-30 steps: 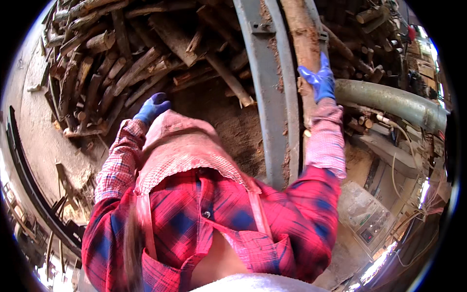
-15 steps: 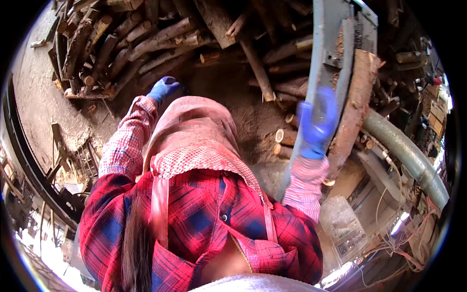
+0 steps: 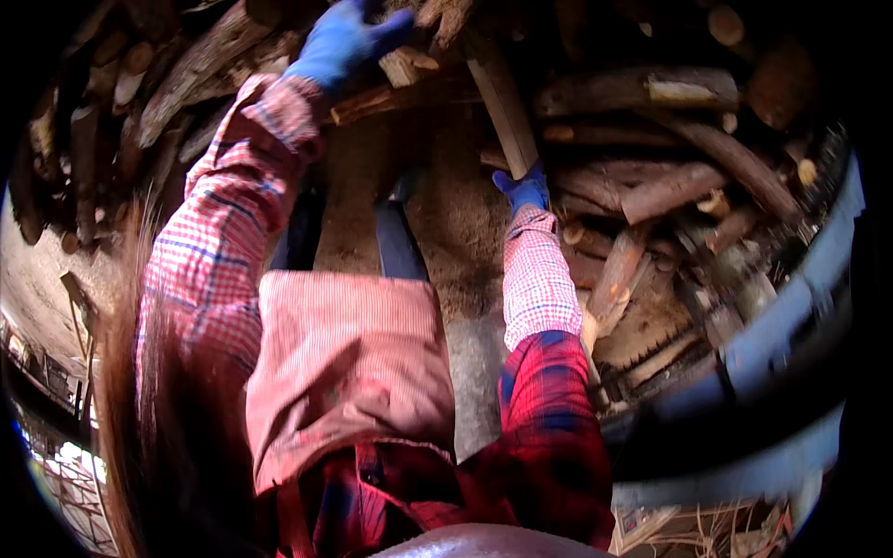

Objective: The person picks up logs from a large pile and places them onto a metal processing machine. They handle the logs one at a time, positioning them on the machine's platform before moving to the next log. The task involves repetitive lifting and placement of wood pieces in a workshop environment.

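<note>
Blue-gloved, my left hand (image 3: 337,46) is spread at the far left, thumb held apart, near a short split log (image 3: 406,67). My right hand (image 3: 526,191) is at the near end of a long log (image 3: 500,102) running to the far side; whether it grips, I cannot tell. Piled logs (image 3: 642,90) lie to the right.

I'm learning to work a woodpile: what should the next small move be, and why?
Perhaps close the right hand firmly around the log: it is right at that log's near end, though its grip is hard to judge, while the left hand is apart from it, near another piece.
</note>
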Action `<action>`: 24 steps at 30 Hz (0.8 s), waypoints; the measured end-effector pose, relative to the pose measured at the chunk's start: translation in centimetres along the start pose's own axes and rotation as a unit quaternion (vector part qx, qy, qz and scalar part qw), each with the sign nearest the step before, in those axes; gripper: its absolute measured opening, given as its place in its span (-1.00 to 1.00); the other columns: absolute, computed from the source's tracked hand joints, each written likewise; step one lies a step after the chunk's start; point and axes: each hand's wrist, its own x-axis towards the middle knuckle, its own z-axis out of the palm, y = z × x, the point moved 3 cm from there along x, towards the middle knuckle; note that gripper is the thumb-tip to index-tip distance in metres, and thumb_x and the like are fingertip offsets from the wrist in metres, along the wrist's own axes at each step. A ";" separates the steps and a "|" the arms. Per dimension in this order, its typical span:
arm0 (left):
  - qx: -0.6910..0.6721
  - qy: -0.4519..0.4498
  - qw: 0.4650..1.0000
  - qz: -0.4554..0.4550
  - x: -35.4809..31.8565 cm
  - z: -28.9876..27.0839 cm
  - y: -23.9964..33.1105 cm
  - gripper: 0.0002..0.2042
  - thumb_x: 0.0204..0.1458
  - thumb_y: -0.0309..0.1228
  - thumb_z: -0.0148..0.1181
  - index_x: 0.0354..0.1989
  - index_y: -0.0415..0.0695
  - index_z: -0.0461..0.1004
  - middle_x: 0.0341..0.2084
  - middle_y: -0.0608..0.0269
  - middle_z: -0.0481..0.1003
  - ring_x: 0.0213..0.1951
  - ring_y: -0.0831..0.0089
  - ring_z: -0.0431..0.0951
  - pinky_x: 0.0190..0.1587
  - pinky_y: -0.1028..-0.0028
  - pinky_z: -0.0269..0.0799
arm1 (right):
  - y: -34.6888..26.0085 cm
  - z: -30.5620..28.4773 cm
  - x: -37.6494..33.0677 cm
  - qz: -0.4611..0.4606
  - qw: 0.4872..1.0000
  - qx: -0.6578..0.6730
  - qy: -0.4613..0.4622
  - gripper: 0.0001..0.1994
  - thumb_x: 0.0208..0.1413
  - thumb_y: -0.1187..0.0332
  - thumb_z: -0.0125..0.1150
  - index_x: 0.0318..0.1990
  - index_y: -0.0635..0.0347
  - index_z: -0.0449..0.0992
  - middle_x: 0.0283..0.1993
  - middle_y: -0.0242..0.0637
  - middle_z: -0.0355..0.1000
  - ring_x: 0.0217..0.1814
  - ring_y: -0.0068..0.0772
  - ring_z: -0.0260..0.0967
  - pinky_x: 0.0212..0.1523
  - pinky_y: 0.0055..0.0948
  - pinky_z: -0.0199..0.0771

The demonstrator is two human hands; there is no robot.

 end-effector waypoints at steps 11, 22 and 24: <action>0.321 -0.008 0.947 0.020 4.5 7.7 8.0 -0.64 -0.03 -0.38 0.14 -0.01 -0.09 0.37 -0.22 0.12 0.53 -0.18 0.25 0.57 -0.09 0.25 0.49 | -2.5 2.8 5.5 0.052 0.962 -0.120 -0.240 -0.28 -0.09 -0.04 0.41 0.16 0.27 0.40 0.14 -0.05 0.42 0.07 -0.32 0.40 0.18 -0.44 0.36; -0.210 -0.336 0.898 -0.191 -15.7 -7.2 11.7 -0.33 -0.16 -0.44 0.24 0.24 -0.19 0.24 -0.08 0.28 0.42 -0.04 0.47 0.34 0.03 0.48 0.31 | -1.7 -8.4 -25.4 0.206 0.628 0.664 -0.351 -0.30 -0.02 0.08 0.37 0.18 0.39 0.31 0.05 -0.13 0.43 -0.03 -0.28 0.44 0.05 -0.35 0.46; -0.352 -0.389 0.793 -0.309 -20.7 -10.2 10.7 -0.39 -0.14 -0.39 0.24 0.20 -0.15 0.31 -0.22 0.24 0.46 -0.22 0.44 0.49 -0.15 0.44 0.45 | -3.9 -11.1 -28.2 0.155 0.597 0.715 -0.329 -0.34 0.00 0.12 0.36 0.18 0.35 0.31 0.01 -0.18 0.44 -0.03 -0.27 0.43 0.05 -0.35 0.46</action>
